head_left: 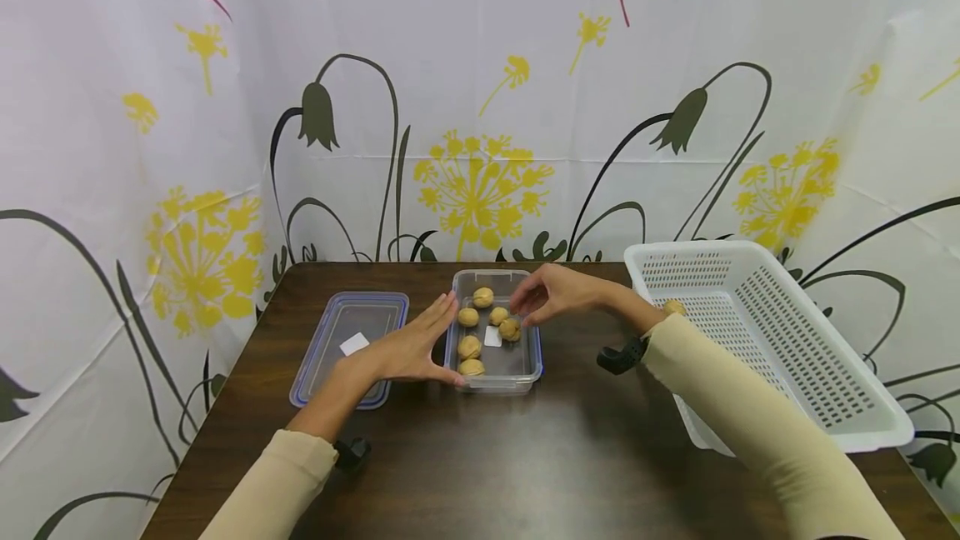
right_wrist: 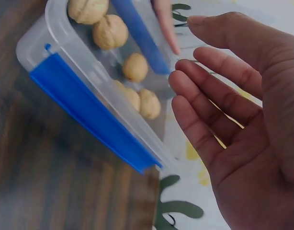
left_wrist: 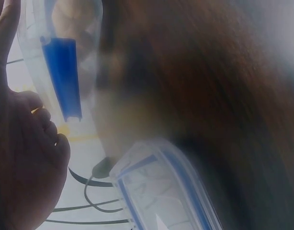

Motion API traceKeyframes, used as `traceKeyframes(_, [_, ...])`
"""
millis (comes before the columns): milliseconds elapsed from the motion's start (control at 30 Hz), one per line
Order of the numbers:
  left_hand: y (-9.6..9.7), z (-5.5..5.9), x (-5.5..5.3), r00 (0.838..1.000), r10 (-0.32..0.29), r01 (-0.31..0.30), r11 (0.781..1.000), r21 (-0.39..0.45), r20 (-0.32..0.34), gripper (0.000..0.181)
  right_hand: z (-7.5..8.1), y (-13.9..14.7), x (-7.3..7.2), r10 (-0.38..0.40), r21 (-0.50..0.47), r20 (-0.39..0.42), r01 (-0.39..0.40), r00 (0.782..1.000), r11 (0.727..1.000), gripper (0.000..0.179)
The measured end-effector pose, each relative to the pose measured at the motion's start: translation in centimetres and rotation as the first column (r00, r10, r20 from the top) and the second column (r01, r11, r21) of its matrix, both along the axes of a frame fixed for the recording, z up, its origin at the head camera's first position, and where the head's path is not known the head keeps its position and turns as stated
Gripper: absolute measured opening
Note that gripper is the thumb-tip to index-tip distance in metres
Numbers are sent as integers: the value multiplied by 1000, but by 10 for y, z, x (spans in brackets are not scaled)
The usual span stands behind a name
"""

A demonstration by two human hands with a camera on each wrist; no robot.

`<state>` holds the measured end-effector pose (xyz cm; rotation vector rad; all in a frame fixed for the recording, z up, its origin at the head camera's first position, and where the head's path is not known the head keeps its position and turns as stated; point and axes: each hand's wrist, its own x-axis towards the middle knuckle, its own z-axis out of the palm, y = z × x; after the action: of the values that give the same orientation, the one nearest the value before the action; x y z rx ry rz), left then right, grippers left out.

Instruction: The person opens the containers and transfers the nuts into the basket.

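Observation:
A clear plastic container point(head_left: 517, 369) with blue side clips stands in the middle of the table and holds several walnuts point(head_left: 509, 329) and a small white paper point(head_left: 492, 337). My left hand point(head_left: 411, 350) rests along its left side, fingers straight and thumb at the front corner. Over the right rim hovers my right hand point(head_left: 557, 294), its fingers loosely bent. In the right wrist view nothing lies between the thumb and fingers point(right_wrist: 219, 76), and the walnuts point(right_wrist: 136, 67) sit inside past the blue clip point(right_wrist: 89, 110).
Left of the container lies a clear lid point(head_left: 322, 361) with a blue edge and a white paper point(head_left: 354, 344) on it. A white perforated basket point(head_left: 817, 357) stands at the right, partly behind my right forearm, with a walnut point(head_left: 674, 307) in it. A patterned curtain point(head_left: 480, 40) hangs behind the table.

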<state>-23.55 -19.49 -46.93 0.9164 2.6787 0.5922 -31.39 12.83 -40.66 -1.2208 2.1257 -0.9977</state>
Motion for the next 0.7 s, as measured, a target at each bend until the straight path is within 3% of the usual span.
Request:
traceKeyframes(167, [1, 3, 1, 1000, 11, -11, 1000, 2, 5, 130, -15, -16, 1, 56, 40, -16, -56, 998, 998, 33])
traceKeyframes(433, [1, 2, 2, 1000, 7, -7, 1000, 7, 4, 130, -33, -36, 7, 108, 67, 29, -110, 994, 992, 33])
traceKeyframes(700, [1, 2, 2, 1000, 7, -7, 1000, -2, 17, 130, -44, -52, 12, 155, 115, -22, -152, 988, 982, 32])
